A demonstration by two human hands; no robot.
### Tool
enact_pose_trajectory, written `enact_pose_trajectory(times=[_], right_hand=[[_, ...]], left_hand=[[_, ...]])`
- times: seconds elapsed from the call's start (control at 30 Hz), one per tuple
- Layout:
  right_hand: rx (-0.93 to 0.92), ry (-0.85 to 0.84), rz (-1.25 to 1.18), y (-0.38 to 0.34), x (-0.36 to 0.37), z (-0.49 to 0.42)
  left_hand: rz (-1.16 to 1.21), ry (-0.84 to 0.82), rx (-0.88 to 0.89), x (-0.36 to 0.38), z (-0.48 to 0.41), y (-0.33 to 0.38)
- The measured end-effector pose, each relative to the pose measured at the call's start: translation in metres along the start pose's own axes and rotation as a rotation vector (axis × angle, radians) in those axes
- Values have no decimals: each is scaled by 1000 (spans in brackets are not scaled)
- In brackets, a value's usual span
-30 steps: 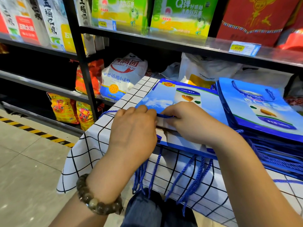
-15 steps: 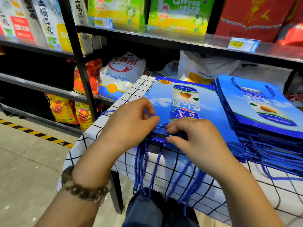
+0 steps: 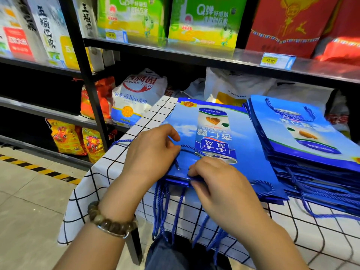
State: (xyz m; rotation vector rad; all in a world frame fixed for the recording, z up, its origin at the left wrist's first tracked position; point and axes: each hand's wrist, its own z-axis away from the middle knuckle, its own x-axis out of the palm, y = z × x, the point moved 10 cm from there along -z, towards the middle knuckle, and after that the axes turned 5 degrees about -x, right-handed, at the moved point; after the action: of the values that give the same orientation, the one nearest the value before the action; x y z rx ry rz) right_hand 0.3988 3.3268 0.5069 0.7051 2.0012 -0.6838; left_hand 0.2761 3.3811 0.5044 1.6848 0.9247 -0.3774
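Bag (image 3: 251,152) lies flat atop the near stack on the checked counter (image 3: 109,172). My left grip (image 3: 152,152) pinches its cord (image 3: 190,147); my right grip (image 3: 220,184) pinches its near edge. I judge I'm tidying the cord; next I should lay it flat. Shop shelves (image 3: 194,53) stand behind.

Glossy paper bag (image 3: 243,149), twisted cord handle (image 3: 191,148)

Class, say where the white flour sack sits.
Head view, left of centre: the white flour sack sits on a shelf behind the checked table's far-left corner, beside an orange bag.
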Motion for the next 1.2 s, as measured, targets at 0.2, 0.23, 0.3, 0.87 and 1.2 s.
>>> enact_pose_trajectory(times=[0.2,0.23,0.3,0.87,1.2], right_hand=[[-66,11,195,0,5,3],[-63,43,197,0,-4,1],[-68,127,197,-2,-22,0],[244,1017,-563,105,-113,58],[375,629,-871,136,-76,-35]], left_hand=[[223,-124,149,-4,8,9],[353,-177,171,-5,10,9],[611,-303,254,-7,19,10],[728,-60,5,-8,-22,-6],[697,204,75,-69,-49,23]])
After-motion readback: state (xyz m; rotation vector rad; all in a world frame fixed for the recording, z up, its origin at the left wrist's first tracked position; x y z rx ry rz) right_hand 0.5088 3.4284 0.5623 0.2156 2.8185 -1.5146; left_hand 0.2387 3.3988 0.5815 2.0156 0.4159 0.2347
